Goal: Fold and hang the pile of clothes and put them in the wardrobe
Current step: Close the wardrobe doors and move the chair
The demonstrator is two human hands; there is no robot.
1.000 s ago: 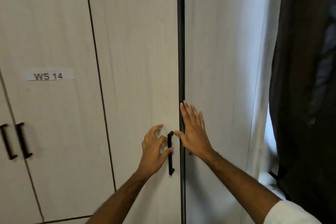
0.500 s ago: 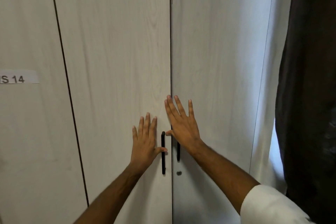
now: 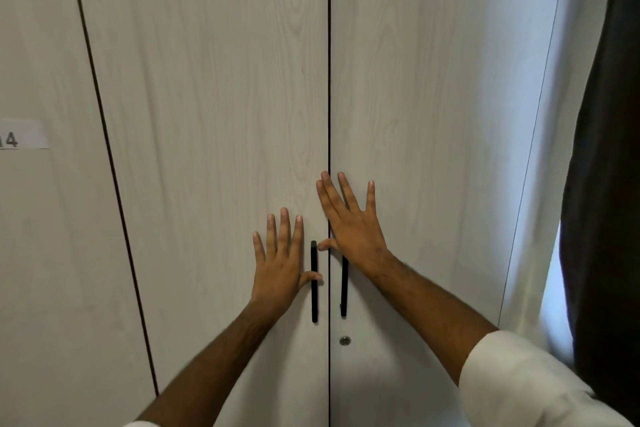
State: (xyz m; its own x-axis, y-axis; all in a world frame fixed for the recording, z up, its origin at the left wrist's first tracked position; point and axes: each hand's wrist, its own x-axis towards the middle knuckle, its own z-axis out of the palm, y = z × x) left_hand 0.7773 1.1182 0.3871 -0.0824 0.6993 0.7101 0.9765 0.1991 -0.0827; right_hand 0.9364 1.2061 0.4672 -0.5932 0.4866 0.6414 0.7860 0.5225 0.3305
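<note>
The pale wood-grain wardrobe fills the view, its two doors closed against each other. My left hand (image 3: 280, 260) lies flat with straight fingers on the left door (image 3: 214, 114), its thumb touching the black left handle (image 3: 314, 302). My right hand (image 3: 349, 222) presses flat across the seam onto the right door (image 3: 433, 114), covering the top of the black right handle (image 3: 344, 291). A small round lock (image 3: 344, 340) sits below that handle. No clothes are in sight.
Another wardrobe door (image 3: 45, 253) at the left carries a white paper label (image 3: 20, 135). A dark curtain (image 3: 602, 184) hangs at the right edge, with bright window light beside it.
A second ago the doors stood slightly ajar and my left hand gripped its handle. The gap has closed, and both hands now lie flat on the doors. The view has shifted right.
</note>
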